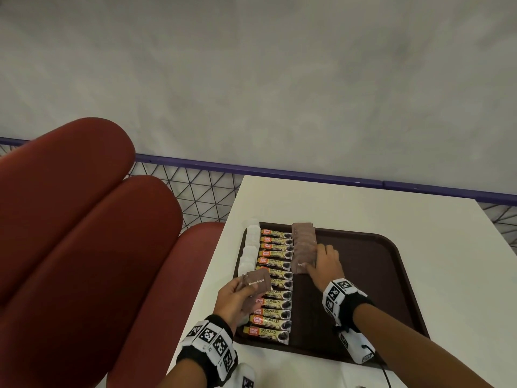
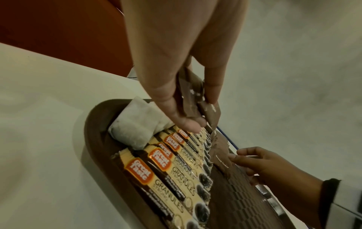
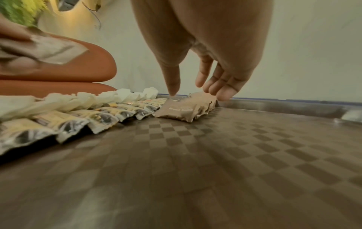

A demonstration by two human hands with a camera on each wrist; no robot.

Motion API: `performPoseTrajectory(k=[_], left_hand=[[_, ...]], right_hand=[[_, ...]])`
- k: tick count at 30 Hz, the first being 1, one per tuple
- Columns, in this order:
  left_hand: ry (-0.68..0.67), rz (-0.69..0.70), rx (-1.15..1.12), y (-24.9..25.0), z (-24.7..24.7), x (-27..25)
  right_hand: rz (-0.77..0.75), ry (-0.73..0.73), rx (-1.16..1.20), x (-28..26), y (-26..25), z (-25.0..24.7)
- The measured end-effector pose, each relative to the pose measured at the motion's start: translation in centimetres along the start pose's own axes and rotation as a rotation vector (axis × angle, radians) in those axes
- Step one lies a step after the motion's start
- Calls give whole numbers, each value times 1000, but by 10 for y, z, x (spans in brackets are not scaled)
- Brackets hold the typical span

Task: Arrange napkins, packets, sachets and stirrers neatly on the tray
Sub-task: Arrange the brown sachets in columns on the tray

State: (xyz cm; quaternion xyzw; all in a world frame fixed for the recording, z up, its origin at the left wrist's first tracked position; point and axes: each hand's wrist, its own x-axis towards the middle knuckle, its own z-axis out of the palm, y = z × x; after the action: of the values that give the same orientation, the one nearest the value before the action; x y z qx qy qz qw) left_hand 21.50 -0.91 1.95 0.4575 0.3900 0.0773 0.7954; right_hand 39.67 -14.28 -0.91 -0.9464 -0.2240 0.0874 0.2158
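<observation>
A dark brown tray lies on the white table. Along its left edge runs a line of white sachets, then a column of yellow coffee granule packets. Right of those lies a row of overlapping brown sugar sachets. My right hand rests on that row's near end, fingers straight, thumb touching the nearest sachet. My left hand hovers over the coffee packets and pinches a small bunch of brown sugar sachets between thumb and fingers.
A red padded seat stands left of the table. A purple rail with wire mesh runs behind. The tray's right half is bare checkered surface. The table stretches beyond the tray.
</observation>
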Motion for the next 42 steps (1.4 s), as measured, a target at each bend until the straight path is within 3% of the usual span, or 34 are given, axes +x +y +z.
performPoseTrajectory(k=[4,10,15,17,21,25,28,32,38,42], left_hand=[[8,20,32,0,8,-2],[22,37,121,-6,17,-5],[-9,57,152,-7,24,-7],[-31,59,158,-6,27,-8],[-70,32,113,-6,31,-9],[-9,27,-11,-6,27,-3],[33,49,-59,-6,23,1],[106,74,-34,-10,12,9],[96,132,-29,-7,3,10],[121,133,15,-5,0,10]], right_hand=[[-99,-32,73,-11,-2,-5],[-265,-147,365,-34,-16,-15],[-185,-436,552,-46,-28,-16],[-182,-481,597,-48,-28,-14],[-170,-386,589,-48,-25,-16],[-23,-101,537,-37,-10,-26],[118,-2,566,-26,8,-32],[205,-23,525,-19,25,-31],[263,-161,474,-12,24,-10],[297,-175,462,-5,17,0]])
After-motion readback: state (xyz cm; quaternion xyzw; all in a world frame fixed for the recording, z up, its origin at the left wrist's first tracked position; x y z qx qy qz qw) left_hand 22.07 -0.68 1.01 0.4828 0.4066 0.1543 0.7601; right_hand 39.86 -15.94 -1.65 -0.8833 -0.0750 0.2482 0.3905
